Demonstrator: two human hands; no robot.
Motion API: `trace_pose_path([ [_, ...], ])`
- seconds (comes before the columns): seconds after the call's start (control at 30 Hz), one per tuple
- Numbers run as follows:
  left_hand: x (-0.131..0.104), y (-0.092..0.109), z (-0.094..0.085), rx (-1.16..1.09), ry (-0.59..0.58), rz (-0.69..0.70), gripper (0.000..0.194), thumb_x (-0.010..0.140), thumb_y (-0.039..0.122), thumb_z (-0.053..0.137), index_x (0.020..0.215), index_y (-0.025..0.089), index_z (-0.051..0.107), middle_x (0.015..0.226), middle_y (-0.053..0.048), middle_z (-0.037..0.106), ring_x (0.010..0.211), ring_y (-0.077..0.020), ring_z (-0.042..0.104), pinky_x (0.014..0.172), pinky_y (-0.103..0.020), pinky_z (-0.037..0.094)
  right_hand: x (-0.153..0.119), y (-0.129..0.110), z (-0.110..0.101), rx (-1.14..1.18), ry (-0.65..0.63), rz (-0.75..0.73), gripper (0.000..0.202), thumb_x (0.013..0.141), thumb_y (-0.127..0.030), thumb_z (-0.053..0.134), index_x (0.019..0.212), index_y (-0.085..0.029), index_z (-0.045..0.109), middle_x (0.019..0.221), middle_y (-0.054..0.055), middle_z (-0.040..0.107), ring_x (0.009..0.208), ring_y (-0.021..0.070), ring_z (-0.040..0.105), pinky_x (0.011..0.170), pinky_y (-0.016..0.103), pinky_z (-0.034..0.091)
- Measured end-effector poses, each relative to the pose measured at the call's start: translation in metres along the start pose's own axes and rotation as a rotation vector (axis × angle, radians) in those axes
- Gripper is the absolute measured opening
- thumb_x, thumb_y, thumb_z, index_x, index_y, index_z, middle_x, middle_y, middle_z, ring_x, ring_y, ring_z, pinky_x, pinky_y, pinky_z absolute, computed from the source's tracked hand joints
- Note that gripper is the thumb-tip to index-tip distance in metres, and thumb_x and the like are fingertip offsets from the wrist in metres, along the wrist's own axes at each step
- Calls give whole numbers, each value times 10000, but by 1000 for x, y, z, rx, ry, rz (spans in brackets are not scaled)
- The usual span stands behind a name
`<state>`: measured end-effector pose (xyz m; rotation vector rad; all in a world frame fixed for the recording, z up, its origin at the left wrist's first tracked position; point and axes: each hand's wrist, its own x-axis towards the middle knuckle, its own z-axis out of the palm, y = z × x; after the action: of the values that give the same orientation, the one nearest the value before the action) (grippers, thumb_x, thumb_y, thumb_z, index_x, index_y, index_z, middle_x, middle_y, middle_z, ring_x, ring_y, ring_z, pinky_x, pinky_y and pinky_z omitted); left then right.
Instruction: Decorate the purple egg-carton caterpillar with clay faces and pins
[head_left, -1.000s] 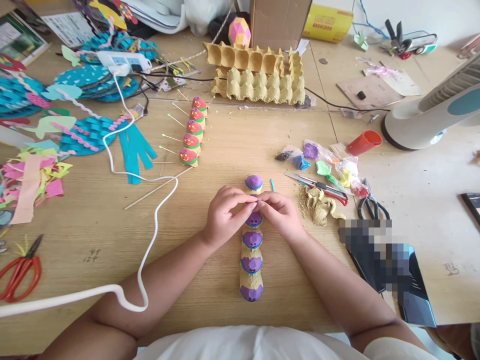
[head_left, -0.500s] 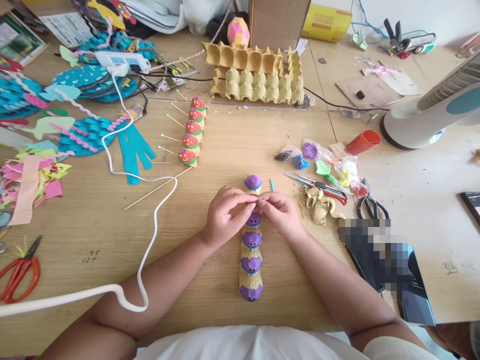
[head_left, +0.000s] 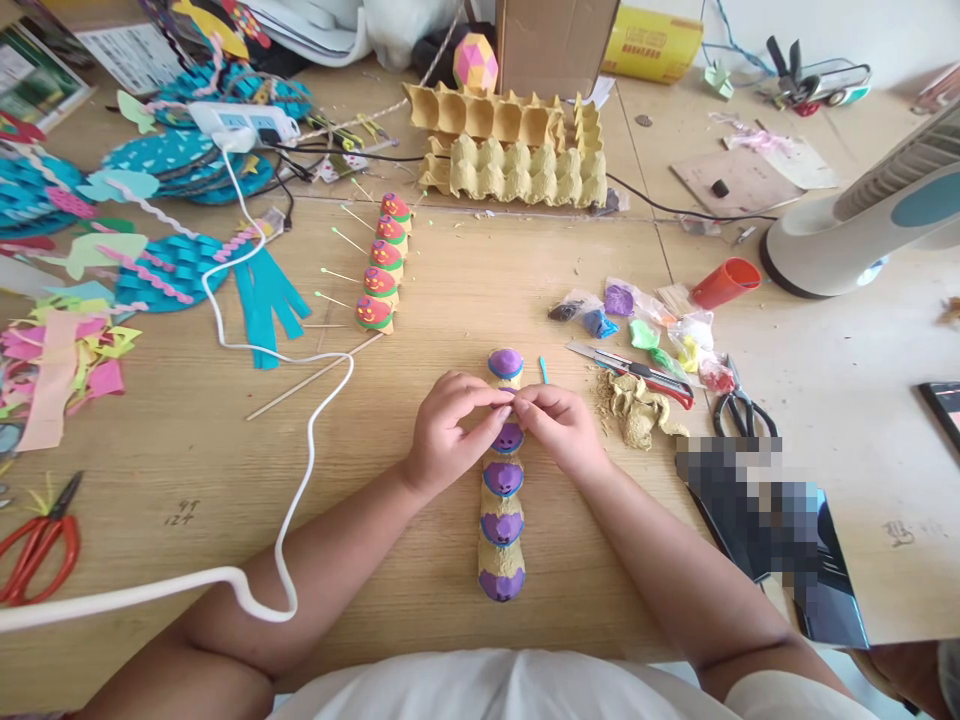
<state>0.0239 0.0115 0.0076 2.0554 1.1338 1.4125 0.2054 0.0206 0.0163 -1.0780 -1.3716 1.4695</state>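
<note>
A strip of egg-carton cups, coated in purple clay with blue edging, lies lengthwise in front of me. Small dark mouths and eyes show on several of its cups. Over the second cup from the far end, my left hand and my right hand meet fingertip to fingertip. Both are closed in a pinch; whatever sits between the fingers is too small to make out. Their fingers partly cover that cup. Just beyond the right hand lies a small blue stick tool.
Red-faced egg-carton caterpillar stands at back left, near a white cable. On the right are clay packets, a utility knife, carton scraps, black scissors and a red cup. Egg cartons lie behind.
</note>
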Motion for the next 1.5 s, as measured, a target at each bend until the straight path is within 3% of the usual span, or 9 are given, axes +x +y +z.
trace_pose_path([
  [0.33, 0, -1, 0, 3, 11, 3, 103, 946, 166, 711, 1009, 237, 750, 917, -25, 759, 867, -167, 690, 832, -348, 551, -1, 3, -2, 0, -27, -11, 360, 893, -540, 715, 821, -188, 744, 695, 11, 656, 649, 142, 547, 624, 277, 468],
  [0.67, 1, 0, 0, 11, 14, -31, 93, 951, 158, 707, 1009, 222, 739, 941, -20, 761, 894, -157, 682, 859, -328, 541, 0, -1, 2, 0, 6, 0, 424, 890, -577, 719, 769, -171, 738, 633, -6, 615, 593, 114, 494, 582, 252, 430],
  [0.97, -2, 1, 3, -14, -29, -113, 54, 950, 241, 718, 991, 212, 738, 955, -35, 746, 942, -190, 668, 890, -360, 528, -3, -4, 5, 103, 62, -45, 338, 894, -549, 753, 855, -219, 816, 840, 38, 788, 712, 151, 651, 785, 309, 581],
  [1.17, -4, 0, 5, -40, -33, -89, 37, 937, 241, 743, 954, 220, 769, 926, -39, 749, 911, -191, 663, 868, -371, 529, -4, -3, 7, 75, 86, -66, 358, 896, -580, 743, 873, -233, 825, 913, 55, 815, 902, 207, 745, 869, 332, 598],
  [1.5, -5, 0, 5, -133, 7, -180, 38, 941, 234, 750, 918, 237, 779, 909, -19, 750, 911, -176, 661, 879, -361, 514, -8, -1, 8, 93, 71, -25, 345, 903, -551, 749, 1056, -252, 827, 1091, 59, 822, 995, 209, 739, 929, 354, 592],
])
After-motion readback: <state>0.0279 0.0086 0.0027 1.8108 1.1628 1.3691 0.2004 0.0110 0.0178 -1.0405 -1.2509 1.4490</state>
